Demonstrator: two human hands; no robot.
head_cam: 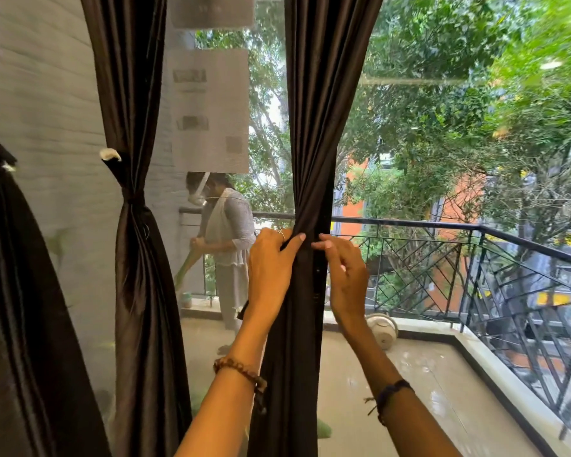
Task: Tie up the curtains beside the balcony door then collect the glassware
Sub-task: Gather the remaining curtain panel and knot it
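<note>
Far left: dark curtain (17, 291) at frame edge, cinched. Next: second curtain (139, 199) tied at waist, clear glass either side. Beyond glass, person sweeping (226, 239) on balcony. Centre: my left hand (271, 265) grips third curtain (314, 143), thumb pressed into gathered folds. My right hand (345, 272) just beside, fingers curled, pinching at curtain's edge. Right: open pane, balcony railing (475, 258), trees. Glassware not visible.

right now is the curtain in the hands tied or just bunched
Just bunched: the left hand grips the gathered curtain, the right hand is beside it, no tie visible.
</note>
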